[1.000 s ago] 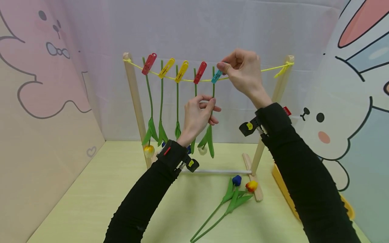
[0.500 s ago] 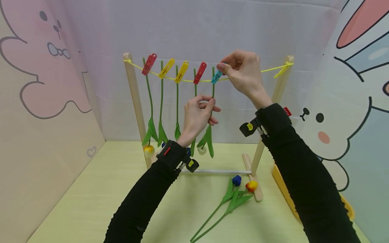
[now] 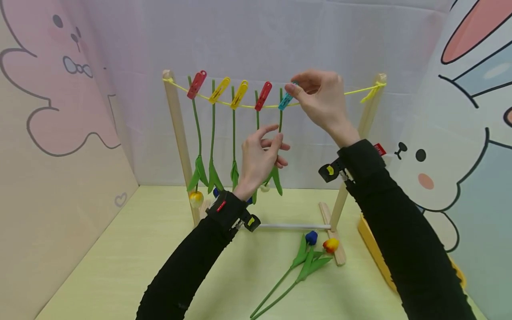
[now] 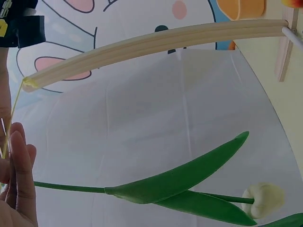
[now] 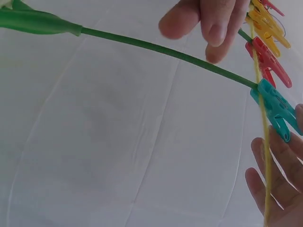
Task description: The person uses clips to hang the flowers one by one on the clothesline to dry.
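Note:
A white tulip (image 4: pixel 266 201) hangs head down, its green stem (image 5: pixel 165 52) caught at the yellow line by a blue clothespin (image 5: pixel 272 106). My right hand (image 3: pixel 326 100) pinches the far end of that clothespin between thumb and index finger, the other fingers spread behind the line. Just below, my left hand (image 3: pixel 262 153) is beside the stem with thumb and index finger apart; in the right wrist view its fingertips (image 5: pixel 215 35) do not close round the stem. To the left, several more tulips hang upside down from red (image 3: pixel 263 96) and yellow clothespins (image 3: pixel 239 94).
The line runs between two wooden posts (image 3: pixel 178 142), joined low by a white rod (image 3: pixel 294 226). A blue tulip (image 3: pixel 311 238) and an orange-yellow tulip (image 3: pixel 331 245) lie on the table (image 3: pixel 100 266). At the right stands a yellow container (image 3: pixel 378 253), partly behind my arm.
My left thumb and index finger have parted from the stem. The white tulip's head and leaves appear higher, swung away from me. My right hand stays at the blue clothespin, barely lower.

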{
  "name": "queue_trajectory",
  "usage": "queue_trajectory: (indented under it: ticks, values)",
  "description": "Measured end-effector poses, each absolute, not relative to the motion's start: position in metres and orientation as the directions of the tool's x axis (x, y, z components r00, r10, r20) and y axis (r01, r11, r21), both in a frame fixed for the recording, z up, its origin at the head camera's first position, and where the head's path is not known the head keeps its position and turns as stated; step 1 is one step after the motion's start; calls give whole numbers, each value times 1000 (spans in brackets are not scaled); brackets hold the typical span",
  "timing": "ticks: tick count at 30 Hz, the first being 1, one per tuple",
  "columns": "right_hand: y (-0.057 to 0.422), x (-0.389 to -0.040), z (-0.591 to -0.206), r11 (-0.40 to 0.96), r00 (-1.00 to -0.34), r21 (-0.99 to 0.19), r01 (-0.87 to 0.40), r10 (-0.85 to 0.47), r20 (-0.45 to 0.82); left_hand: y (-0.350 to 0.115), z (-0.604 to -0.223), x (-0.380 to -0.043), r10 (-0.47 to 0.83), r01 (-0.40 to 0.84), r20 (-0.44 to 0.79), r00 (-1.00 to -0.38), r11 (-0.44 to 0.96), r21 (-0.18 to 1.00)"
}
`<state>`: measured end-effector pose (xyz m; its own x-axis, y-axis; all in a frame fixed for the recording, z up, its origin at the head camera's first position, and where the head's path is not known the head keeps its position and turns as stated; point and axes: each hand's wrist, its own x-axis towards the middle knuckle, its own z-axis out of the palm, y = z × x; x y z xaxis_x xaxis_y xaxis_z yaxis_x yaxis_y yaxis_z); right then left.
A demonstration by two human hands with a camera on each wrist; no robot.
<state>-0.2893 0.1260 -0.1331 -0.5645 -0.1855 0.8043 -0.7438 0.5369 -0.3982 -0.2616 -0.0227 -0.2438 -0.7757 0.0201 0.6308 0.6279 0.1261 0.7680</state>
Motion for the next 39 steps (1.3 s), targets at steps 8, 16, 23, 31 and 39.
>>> queue_trajectory:
  ticks: [8,16,23,31,39]
  values:
    - [140,-285,-146,557,-378,-222,-800,-180,908,-22,-271,-245,63,678,677,-734,142,722]
    - [179,-264,-181,575,-204,-34,-818,-234,951,-32,-320,-220,207,638,604,-770,247,729]
    - [226,-254,-225,604,-340,-103,-790,-292,894,-43,-355,-204,326,588,493,-807,363,722]
    - [290,-245,-271,760,-624,-165,-628,-365,691,-58,-396,-196,425,537,338,-840,557,634]
    - [348,-239,-303,886,-909,-231,-402,-357,214,-72,-424,-196,493,479,161,-855,634,607]
